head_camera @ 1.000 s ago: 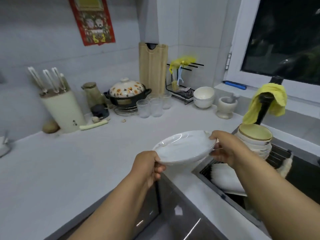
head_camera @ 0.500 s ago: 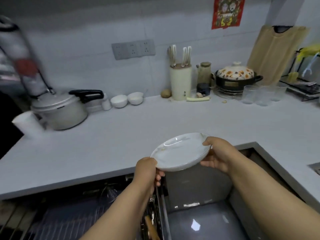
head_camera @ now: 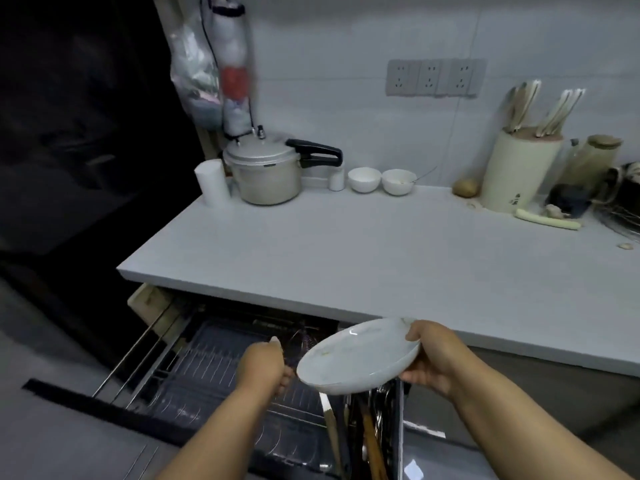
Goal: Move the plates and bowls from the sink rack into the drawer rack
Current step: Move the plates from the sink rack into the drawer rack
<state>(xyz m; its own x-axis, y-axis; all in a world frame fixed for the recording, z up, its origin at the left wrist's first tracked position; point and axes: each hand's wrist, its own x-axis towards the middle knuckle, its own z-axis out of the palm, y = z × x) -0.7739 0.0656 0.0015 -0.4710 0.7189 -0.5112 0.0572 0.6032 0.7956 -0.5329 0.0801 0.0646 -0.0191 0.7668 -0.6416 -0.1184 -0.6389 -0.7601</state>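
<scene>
View has swung left off the sink; plate (head_camera: 360,356) now over the open drawer rack (head_camera: 221,368). Right hand (head_camera: 433,358) fingers grip its rim, left hand (head_camera: 265,365) pinches the opposite edge. Risk: plate tilted, could slip and clip the utensils (head_camera: 370,441) beneath.

Right hand (head_camera: 431,360) keeps its grip; left hand (head_camera: 265,367) (fingers curled) alongside.

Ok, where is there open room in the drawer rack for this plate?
The wire slots of the drawer rack, left of the left hand, look bare. The right end, under the plate, is crowded with utensils. The counter middle is bare too.
</scene>
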